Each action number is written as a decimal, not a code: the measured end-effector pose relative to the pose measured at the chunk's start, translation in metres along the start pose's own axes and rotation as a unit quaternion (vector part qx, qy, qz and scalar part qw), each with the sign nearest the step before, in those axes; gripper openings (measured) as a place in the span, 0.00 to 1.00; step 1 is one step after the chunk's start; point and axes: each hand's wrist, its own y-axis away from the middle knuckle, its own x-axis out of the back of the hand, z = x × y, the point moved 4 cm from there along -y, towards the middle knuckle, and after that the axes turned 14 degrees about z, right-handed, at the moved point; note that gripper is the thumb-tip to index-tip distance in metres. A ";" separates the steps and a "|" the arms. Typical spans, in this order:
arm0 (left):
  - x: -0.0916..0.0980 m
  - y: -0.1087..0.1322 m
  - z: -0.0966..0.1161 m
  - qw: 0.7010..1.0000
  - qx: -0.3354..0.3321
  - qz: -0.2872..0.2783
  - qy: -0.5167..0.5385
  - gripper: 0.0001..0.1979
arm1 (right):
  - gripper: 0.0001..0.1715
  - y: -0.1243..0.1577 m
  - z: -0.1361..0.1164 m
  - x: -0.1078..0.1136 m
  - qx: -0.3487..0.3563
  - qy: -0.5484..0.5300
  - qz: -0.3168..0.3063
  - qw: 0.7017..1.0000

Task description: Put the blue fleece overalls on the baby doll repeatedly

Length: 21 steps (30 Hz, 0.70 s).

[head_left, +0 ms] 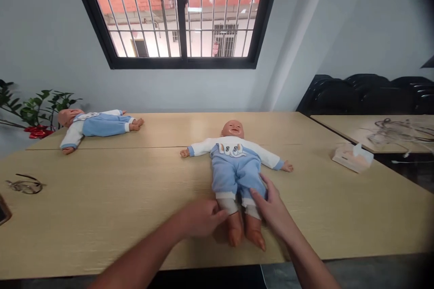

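A baby doll (235, 162) lies on its back on the table, head away from me and arms spread out. It wears a white-sleeved top with an animal face and light blue trousers (224, 176). Grey-white cuffs show at its lower legs, and its feet are bare. My left hand (203, 217) is closed at the cuff (228, 205) of the leg on the left, thumb on the fabric; its other fingers are partly hidden. On the other leg, my right hand (273, 207) grips the trouser fabric from the outer side, thumb on top and fingers along the edge.
A second doll (105, 124) in matching clothes lies at the table's back left, by a potted plant (40, 108). Glasses (26, 185) and a phone (3, 211) are at the left. A tissue pack (352, 158) sits right; cables (400, 132) lie on another table.
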 end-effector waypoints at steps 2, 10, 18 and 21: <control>0.024 -0.038 -0.018 0.996 0.003 0.091 -0.001 0.19 | 0.42 -0.018 -0.013 0.004 0.048 0.048 0.033 0.997; 0.056 -0.183 -0.045 0.961 -0.049 0.254 0.096 0.17 | 0.24 -0.114 -0.118 -0.087 0.285 0.213 -0.105 0.929; 0.053 -0.186 -0.064 0.922 -0.035 0.362 0.133 0.11 | 0.11 -0.129 -0.120 -0.150 0.379 0.380 -0.215 0.816; 0.053 -0.180 -0.064 0.916 -0.016 0.386 0.108 0.10 | 0.08 -0.128 -0.120 -0.150 0.342 0.394 -0.187 0.832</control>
